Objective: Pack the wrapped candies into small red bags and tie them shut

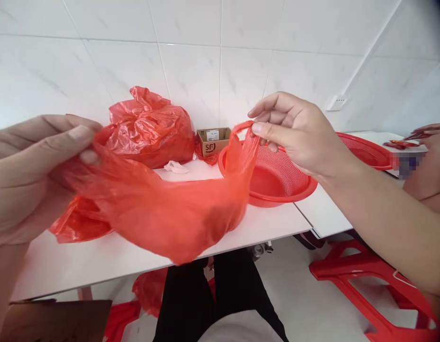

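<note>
A thin red plastic bag [177, 213] hangs stretched between my two hands, above the front edge of the white table [266, 221]. My left hand [38, 175] is closed on the bag's left end. At the other side, my right hand [294, 130] pinches a handle loop between thumb and fingers. A darker patch shows through the bag's lower right; what it is I cannot make out. Behind the right end of the bag sits a red perforated plastic basket [287, 183], partly covered by my right hand and the bag.
A bulging, knotted red bag [159, 128] rests against the tiled wall, beside a small cardboard box [213, 141]. Another red basket [365, 149] lies at right near another person's hand [431, 133]. Below are a red stool [376, 280] and a brown carton [56, 320].
</note>
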`<state>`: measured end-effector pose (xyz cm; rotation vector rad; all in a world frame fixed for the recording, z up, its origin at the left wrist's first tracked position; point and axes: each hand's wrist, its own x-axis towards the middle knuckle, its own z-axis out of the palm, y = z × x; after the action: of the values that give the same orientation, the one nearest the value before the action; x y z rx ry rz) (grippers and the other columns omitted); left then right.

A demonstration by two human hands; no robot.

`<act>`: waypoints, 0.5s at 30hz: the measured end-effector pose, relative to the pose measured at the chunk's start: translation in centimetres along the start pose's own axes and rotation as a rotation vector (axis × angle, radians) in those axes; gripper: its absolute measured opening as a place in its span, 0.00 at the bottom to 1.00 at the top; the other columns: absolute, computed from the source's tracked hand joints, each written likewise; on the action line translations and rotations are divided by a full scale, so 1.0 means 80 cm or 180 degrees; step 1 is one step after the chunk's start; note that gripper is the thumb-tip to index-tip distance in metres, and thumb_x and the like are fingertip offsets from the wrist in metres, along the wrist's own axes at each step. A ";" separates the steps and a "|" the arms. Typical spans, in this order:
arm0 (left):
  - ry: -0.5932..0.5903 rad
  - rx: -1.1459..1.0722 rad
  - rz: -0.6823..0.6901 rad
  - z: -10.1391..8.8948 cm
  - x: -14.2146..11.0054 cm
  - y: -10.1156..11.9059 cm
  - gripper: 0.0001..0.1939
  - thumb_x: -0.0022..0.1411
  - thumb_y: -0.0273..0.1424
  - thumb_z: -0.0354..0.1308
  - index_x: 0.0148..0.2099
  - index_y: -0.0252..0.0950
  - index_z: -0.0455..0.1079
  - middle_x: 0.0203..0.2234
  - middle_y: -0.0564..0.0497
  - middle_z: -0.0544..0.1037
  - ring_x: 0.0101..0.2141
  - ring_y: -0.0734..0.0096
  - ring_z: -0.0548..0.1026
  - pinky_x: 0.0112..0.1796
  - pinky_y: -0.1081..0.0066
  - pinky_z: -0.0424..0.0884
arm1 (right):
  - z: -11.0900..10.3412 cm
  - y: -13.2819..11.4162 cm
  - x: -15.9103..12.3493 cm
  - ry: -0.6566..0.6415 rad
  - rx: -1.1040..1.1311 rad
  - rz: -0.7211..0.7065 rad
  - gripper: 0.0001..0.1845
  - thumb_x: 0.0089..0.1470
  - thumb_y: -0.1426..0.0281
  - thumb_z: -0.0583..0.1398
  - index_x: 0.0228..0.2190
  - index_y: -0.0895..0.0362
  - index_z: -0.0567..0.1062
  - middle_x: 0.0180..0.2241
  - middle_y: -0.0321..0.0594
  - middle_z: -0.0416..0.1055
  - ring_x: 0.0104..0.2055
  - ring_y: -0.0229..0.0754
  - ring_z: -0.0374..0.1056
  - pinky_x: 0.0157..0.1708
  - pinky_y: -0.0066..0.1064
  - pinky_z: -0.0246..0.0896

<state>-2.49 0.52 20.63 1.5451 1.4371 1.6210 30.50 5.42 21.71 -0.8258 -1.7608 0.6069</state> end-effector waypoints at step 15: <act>-0.0876 -0.1446 0.0462 0.064 0.004 0.015 0.29 0.57 0.43 0.64 0.60 0.44 0.68 0.54 0.47 0.73 0.42 0.56 0.78 0.41 0.59 0.76 | 0.057 -0.007 0.020 -0.0280 0.0606 -0.0111 0.04 0.55 0.72 0.60 0.36 0.53 0.71 0.33 0.35 0.69 0.36 0.38 0.70 0.33 0.31 0.69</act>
<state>2.52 2.22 20.92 1.5476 0.7628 1.5988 25.67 6.23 21.63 -0.6441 -1.7613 0.7847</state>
